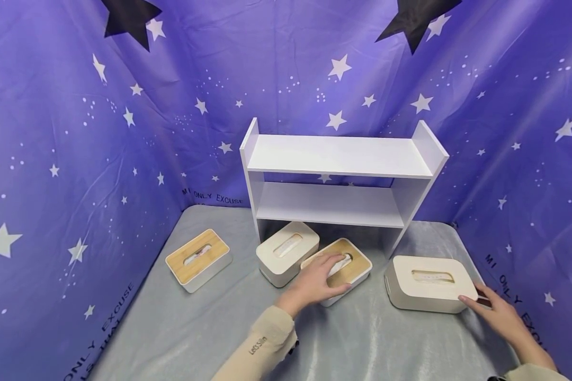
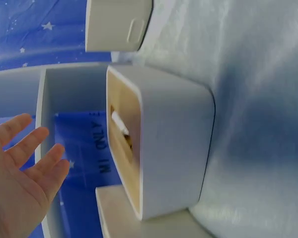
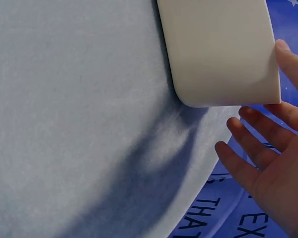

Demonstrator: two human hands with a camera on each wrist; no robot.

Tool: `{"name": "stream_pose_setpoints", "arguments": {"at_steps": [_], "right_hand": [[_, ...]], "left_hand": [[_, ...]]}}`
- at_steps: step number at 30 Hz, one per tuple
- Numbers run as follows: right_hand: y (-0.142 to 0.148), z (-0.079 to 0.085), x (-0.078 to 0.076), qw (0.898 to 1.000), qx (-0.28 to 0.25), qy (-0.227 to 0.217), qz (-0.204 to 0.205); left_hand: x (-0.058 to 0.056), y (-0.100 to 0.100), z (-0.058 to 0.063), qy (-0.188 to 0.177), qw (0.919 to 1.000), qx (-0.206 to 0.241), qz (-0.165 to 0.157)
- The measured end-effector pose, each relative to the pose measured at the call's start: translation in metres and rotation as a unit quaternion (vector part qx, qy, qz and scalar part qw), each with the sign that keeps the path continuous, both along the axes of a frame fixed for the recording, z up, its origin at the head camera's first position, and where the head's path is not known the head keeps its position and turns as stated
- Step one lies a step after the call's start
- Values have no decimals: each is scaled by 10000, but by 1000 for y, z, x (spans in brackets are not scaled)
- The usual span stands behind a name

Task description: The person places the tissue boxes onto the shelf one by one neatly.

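Observation:
A tissue box with a wood lid and white sides stands in front of the shelf. My left hand hovers over its lid with fingers spread; in the left wrist view the hand is apart from the white wall. At the right, a cream tissue box sits on the table. My right hand is at that box's right end, thumb by the near corner. The right wrist view has the thumb at the top edge of the cream box, the other fingers loosely spread beside it.
A white two-tier shelf stands at the back. Another cream tissue box sits by its left leg, close to the middle box. A second wood-lidded tissue box lies farther left. Starry purple curtains enclose the grey-covered table.

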State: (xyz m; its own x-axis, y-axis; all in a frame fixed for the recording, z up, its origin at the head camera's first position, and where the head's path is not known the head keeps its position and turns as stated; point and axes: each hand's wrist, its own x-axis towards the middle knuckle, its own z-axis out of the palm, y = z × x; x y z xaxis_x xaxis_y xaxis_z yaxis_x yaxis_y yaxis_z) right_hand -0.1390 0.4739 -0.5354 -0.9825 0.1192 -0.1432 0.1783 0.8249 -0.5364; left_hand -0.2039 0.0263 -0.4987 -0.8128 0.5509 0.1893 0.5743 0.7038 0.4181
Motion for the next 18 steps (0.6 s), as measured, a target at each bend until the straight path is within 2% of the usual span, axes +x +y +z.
{"name": "stream_pose_setpoints", "arguments": {"at_steps": [7,14,18], "right_hand": [[-2,-4,2,9992,-336,-39,-224],[-4,-5,1,9962,-774,-173,-356],[-9,-9,3,9937,-1048,140,-379]], "left_hand": [[4,19,-2,-390,9991,152,-97],[8,36,-10,-714,9971,241,-130],[9,46,-17,-765,9963,347,-164]]}}
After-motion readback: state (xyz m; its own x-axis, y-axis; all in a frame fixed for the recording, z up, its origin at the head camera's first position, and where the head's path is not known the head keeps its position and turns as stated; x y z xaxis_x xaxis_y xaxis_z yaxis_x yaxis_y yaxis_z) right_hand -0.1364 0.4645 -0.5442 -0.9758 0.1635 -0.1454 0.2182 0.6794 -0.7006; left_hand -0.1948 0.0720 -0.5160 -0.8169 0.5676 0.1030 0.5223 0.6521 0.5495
